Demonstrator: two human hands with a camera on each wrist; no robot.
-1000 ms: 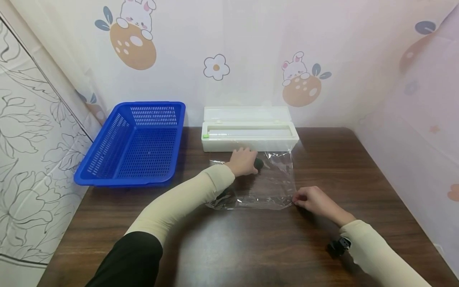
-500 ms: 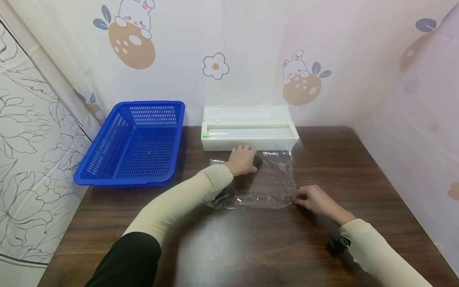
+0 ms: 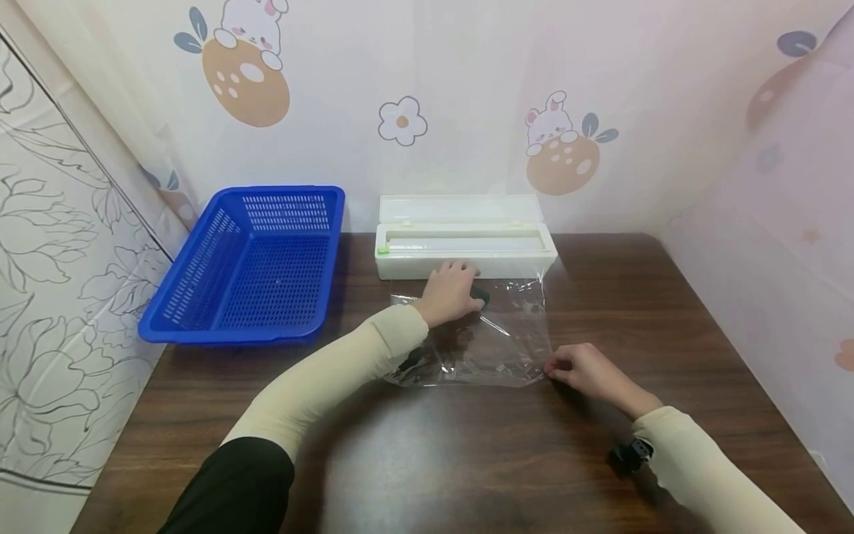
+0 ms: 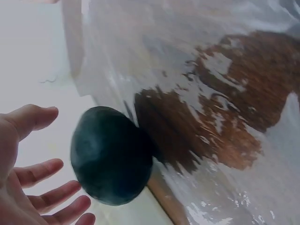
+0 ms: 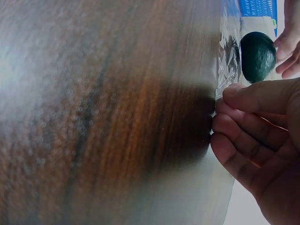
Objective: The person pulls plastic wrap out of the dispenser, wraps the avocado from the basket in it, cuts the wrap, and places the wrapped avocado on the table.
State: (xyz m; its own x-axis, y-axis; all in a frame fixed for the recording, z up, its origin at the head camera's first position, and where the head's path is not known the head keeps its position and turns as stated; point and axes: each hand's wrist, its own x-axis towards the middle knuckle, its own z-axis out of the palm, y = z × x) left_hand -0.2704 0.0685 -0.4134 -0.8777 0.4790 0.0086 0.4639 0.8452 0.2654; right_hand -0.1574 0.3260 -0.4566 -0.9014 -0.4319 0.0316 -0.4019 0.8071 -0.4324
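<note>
Desk [image 3: 427, 467], dark and wood-grained, occupies the foreground. We see the right hand [image 3: 590, 373] pinching the near right corner of the clear film [image 3: 510, 352] spread across it. Farther in, we locate the left hand [image 3: 448, 293], its fingers spread wide beside the dark green rounded object [image 4: 112, 157]; we cannot tell whether they touch. The object sits at the film's far part, near the white box [image 3: 403, 268]. We note the blue basket [image 3: 230, 337] left of the box and, behind both, the printed curtain [image 3: 474, 59].
</note>
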